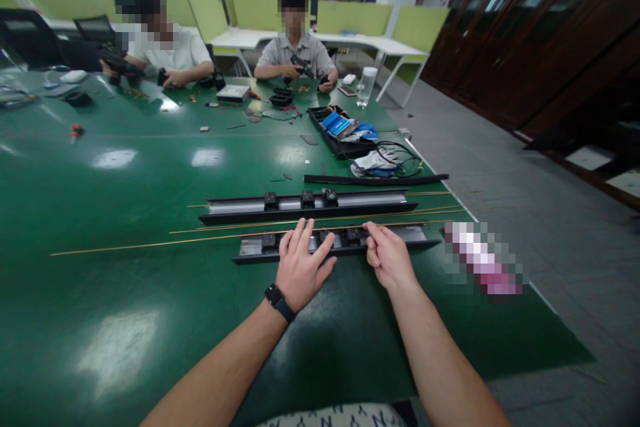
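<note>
Two black-edged rails lie across the green table in front of me. The nearer rail (250,250) carries several small black blocks, partly covered by my hands; three similar blocks sit in the farther rail (235,207). My left hand (303,267), with a dark watch on the wrist, rests over the nearer rail with its fingers spread. Over the right part of that rail my right hand (390,255) is closed, thumb and forefinger pinching a long thin brass-coloured rod (135,245). The rod runs far out to the left. More thin rods lie between the rails.
Beyond the rails lie a black strip (375,180), white-and-blue gloves (377,163) and a black tray (345,147) of parts. A clear jug (367,87) stands farther back. Two people sit across the green table (165,320). A blurred pink item (483,260) lies near its right edge.
</note>
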`<state>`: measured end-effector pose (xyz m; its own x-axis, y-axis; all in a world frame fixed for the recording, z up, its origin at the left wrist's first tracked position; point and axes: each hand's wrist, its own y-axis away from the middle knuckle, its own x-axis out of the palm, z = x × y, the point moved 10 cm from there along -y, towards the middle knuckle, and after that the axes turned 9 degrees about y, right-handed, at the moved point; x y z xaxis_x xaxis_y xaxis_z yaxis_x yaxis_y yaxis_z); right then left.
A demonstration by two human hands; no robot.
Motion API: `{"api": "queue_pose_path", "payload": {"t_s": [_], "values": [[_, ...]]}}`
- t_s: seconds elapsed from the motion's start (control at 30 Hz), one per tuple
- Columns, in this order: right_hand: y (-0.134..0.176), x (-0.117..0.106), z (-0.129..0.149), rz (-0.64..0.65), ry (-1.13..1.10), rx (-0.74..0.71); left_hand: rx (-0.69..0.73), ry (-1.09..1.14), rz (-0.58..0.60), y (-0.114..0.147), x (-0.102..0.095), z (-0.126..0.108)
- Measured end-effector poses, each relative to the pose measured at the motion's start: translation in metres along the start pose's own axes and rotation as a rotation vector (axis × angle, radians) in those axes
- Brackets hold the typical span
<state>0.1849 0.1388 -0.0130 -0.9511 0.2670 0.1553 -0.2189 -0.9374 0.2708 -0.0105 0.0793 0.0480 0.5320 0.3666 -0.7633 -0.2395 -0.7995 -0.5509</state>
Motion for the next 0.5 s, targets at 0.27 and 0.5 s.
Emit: {"api": "queue_pose_path", "payload": {"t_s": [0.27,0.5], "values": [[-0.0005,-0.0011,-0.0004,-0.008,-0.027,-0.004,-0.001,0.003,0.0,-0.0006,-0.0011,-0.0005],[-0.0006,-0.0001,-0.0004,0.002,-0.006,0.008,-0.001,0.008,-0.002,-0.0006,-0.0013,-0.0008]]}}
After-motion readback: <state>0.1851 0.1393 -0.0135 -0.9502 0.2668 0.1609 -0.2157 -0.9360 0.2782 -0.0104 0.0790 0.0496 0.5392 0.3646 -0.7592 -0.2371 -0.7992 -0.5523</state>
